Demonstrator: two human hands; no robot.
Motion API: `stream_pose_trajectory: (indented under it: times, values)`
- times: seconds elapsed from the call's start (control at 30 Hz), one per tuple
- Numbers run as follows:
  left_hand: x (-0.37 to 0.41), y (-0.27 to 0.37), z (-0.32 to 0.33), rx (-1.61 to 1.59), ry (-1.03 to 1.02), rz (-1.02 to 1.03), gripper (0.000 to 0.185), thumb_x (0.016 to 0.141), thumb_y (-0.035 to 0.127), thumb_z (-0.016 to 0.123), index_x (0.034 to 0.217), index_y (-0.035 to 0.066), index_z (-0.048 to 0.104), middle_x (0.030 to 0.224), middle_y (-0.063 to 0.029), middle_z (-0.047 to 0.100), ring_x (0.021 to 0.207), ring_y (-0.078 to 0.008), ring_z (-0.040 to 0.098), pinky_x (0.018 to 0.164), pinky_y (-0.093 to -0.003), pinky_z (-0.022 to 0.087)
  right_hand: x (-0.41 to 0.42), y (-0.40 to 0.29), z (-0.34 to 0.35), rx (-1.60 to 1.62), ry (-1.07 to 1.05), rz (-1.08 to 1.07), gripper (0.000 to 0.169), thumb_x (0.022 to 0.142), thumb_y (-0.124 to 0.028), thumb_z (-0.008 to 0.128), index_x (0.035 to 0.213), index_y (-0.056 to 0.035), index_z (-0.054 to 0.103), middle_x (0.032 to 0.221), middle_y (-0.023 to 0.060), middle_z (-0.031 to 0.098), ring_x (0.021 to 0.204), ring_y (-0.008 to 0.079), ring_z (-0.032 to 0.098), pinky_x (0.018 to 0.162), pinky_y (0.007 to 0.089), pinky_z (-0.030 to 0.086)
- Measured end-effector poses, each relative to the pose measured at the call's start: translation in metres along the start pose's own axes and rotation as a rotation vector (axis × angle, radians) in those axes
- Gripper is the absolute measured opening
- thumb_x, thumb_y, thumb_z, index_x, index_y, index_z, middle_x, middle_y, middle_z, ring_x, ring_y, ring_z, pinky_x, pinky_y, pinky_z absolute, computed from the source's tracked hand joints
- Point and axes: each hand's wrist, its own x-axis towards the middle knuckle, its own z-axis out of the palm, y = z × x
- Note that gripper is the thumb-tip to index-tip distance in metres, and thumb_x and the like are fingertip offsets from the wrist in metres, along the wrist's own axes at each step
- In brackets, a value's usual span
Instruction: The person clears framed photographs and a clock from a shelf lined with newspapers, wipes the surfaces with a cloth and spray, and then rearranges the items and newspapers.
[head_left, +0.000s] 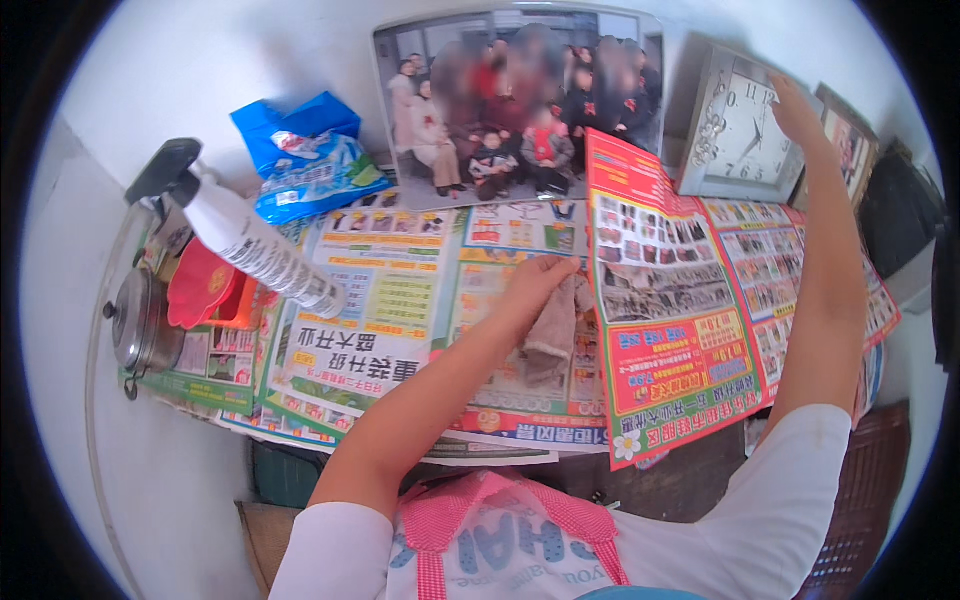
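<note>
My left hand (546, 274) grips a grey-brown cloth (553, 341), which hangs from the fingers above the printed flyers (390, 300) spread on the table. Close to its fingertips rises the left edge of a red-bordered flyer (660, 300), lifted at that side. My right hand (793, 109) is at the upper right corner of a silver-framed clock (742, 127), its fingers on or just over the frame; whether it grips the frame I cannot tell. The clock leans against the wall at the back right, on the flyers.
A large group photo (525, 112) leans at the back. Leftward are a blue plastic packet (315, 165), a white spray bottle (255, 232) with black trigger, a red scalloped dish (201, 281) and a lidded metal pot (146, 322). A framed picture (844, 150) and black object (904, 210) lie right.
</note>
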Motion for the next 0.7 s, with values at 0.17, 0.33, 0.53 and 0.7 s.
stream_pose_trajectory:
  times: [0.17,0.33,0.53,0.7]
  values:
    - [-0.015,0.004,-0.049,0.31,0.016,0.198,0.032,0.083,0.031,0.06,0.096,0.002,0.06,0.085,-0.0056,0.061,0.07,-0.0137,0.057,0.053,-0.0288,0.05,0.034,-0.135,-0.037,0.701,-0.122,0.299,0.028,0.088,-0.019,0.047,0.108,-0.0014,0.056,0.099,0.0202,0.061,0.083,0.0333,0.061,0.074,0.0383,0.047]
    - [-0.02,0.032,-0.087,0.09,0.364,0.413,0.03,0.083,0.02,0.059,0.104,-0.001,0.055,0.093,-0.0094,0.06,0.082,-0.0162,0.057,0.071,-0.0295,0.047,0.028,-0.182,0.031,0.708,-0.321,0.412,0.051,0.087,-0.045,0.047,0.092,0.0037,0.061,0.087,0.0254,0.061,0.082,0.039,0.059,0.073,0.0412,0.045]
    - [0.038,0.073,-0.166,0.277,0.947,0.707,0.04,0.082,0.017,0.06,0.112,-0.005,0.05,0.106,-0.017,0.058,0.096,-0.0256,0.056,0.083,-0.0327,0.043,0.025,-0.224,0.061,1.745,-0.178,0.924,0.056,0.083,-0.045,0.059,0.103,0.0064,0.059,0.093,0.0084,0.062,0.079,0.0149,0.057,0.072,0.0284,0.046]
    - [0.066,0.083,-0.182,0.332,0.748,0.624,0.04,0.079,0.016,0.063,0.11,-0.008,0.052,0.103,-0.0177,0.06,0.094,-0.0252,0.057,0.082,-0.0325,0.044,0.027,-0.234,0.066,1.699,0.078,1.025,0.061,0.079,-0.049,0.062,0.101,0.0083,0.059,0.091,0.0099,0.061,0.079,0.0158,0.056,0.071,0.0308,0.045]
